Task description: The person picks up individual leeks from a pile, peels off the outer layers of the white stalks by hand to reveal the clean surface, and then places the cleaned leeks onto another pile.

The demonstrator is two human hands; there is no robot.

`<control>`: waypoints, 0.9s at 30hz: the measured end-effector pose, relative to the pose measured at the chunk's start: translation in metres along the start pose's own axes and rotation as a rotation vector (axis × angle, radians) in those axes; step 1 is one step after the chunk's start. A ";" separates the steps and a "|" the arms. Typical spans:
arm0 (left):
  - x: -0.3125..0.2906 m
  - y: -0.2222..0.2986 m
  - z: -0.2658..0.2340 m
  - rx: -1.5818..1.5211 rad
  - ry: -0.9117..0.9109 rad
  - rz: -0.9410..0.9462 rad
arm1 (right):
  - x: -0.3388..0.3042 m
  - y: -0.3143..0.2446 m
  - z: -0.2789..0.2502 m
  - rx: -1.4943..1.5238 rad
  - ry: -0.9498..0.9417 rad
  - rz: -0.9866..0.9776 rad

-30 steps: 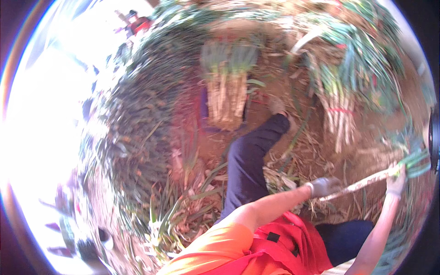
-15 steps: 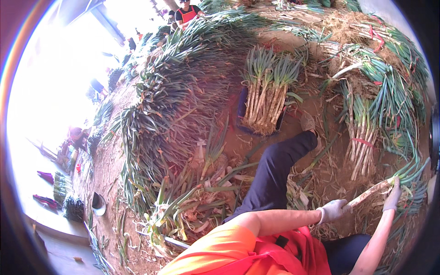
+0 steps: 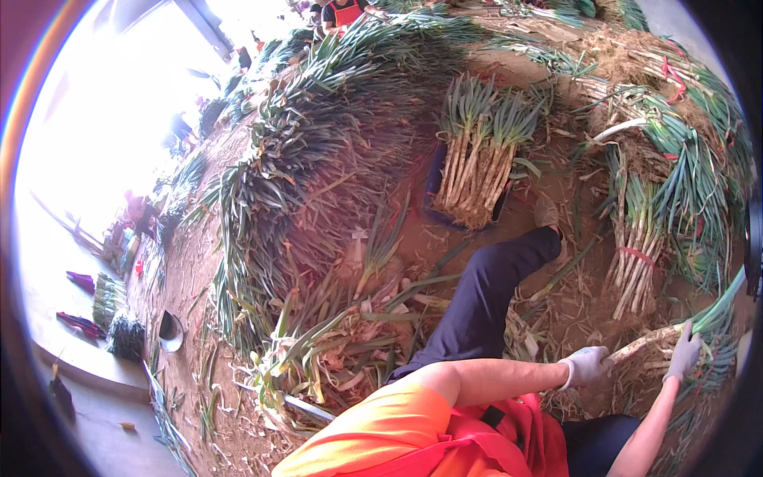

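Green leek pile [image 3: 318, 159], largest item, curves along the left of the work area. Next in size: leek batch [image 3: 485, 159] ahead, roots toward the person, lying on a dark blue tray [image 3: 435, 176]. Tied bundle [image 3: 632, 274] stands out to the right. Single leek [image 3: 648, 343]: lower right, slanting between both hands, pale end leftward, leaves up and right. Left hand [image 3: 586, 367], gloved: closed on the pale end. Right hand [image 3: 683, 355], gloved: at the leaf end; clamped or merely touching, cannot tell. Smallest: red band [image 3: 637, 255] round the tied bundle.
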State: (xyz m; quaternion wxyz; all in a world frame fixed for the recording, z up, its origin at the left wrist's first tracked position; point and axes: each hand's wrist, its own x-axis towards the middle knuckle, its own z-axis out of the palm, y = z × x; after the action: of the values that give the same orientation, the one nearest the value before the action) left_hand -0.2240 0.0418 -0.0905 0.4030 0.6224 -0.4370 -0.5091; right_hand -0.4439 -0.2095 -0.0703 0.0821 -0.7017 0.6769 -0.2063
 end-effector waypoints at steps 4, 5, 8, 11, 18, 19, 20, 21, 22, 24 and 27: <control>0.000 -0.002 -0.003 0.039 0.037 0.044 | -0.010 -0.009 0.001 -0.092 0.093 -0.089; 0.001 -0.003 -0.004 0.045 0.044 0.057 | -0.011 -0.010 0.001 -0.093 0.102 -0.116; 0.002 0.000 -0.011 0.048 0.035 0.037 | -0.017 -0.021 -0.006 -0.132 0.063 -0.129; 0.000 0.009 -0.020 0.049 -0.027 -0.009 | -0.028 -0.035 -0.008 -0.107 0.032 -0.239; 0.023 0.001 -0.017 0.145 0.023 0.017 | -0.078 -0.101 -0.015 0.440 -0.337 -0.459; 0.025 0.002 -0.019 0.157 0.024 0.021 | -0.084 -0.107 -0.013 0.599 -0.436 -0.367; 0.027 0.002 -0.020 0.169 0.024 0.026 | -0.089 -0.111 -0.010 0.753 -0.546 -0.283; 0.030 0.002 -0.021 0.169 0.032 0.039 | -0.086 -0.106 -0.006 0.729 -0.667 -0.286; 0.033 0.002 -0.021 0.169 0.039 0.052 | -0.089 -0.107 -0.003 0.723 -0.689 -0.332; 0.036 -0.003 -0.022 0.164 0.062 0.063 | -0.098 -0.123 -0.013 0.657 -0.875 -0.338; 0.053 -0.019 -0.015 0.237 -0.004 0.194 | -0.116 -0.140 -0.025 0.719 -1.081 -0.334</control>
State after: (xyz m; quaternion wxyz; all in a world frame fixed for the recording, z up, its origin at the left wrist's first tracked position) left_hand -0.2012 -0.0021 -0.1214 0.3731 0.6195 -0.5529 -0.4138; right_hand -0.3253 -0.0814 -0.0135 0.6055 -0.7307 0.3118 -0.0484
